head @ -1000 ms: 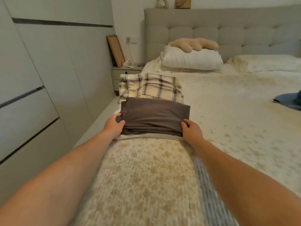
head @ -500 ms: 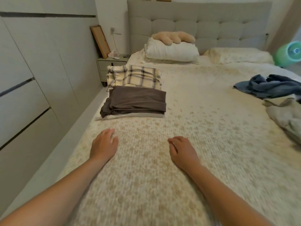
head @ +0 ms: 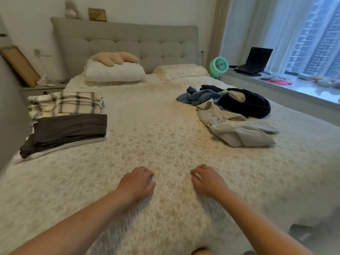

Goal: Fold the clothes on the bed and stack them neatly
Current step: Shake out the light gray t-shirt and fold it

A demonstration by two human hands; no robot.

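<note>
Hands empty: left hand [head: 137, 183] and right hand [head: 207, 180] loosely curled, low over bed [head: 165, 137]. Beige garment [head: 237, 129] nearest: soft, light, floppy; best pinched at two corners. Unfolded beyond: blue garment [head: 198, 95], dark garment [head: 246, 103]. Folded at left: brown garment [head: 71, 127], plaid garment [head: 64, 103].

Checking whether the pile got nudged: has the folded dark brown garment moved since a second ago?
No. The folded dark brown garment lies just in front of the folded plaid shirt as before; only the camera swung right.
</note>
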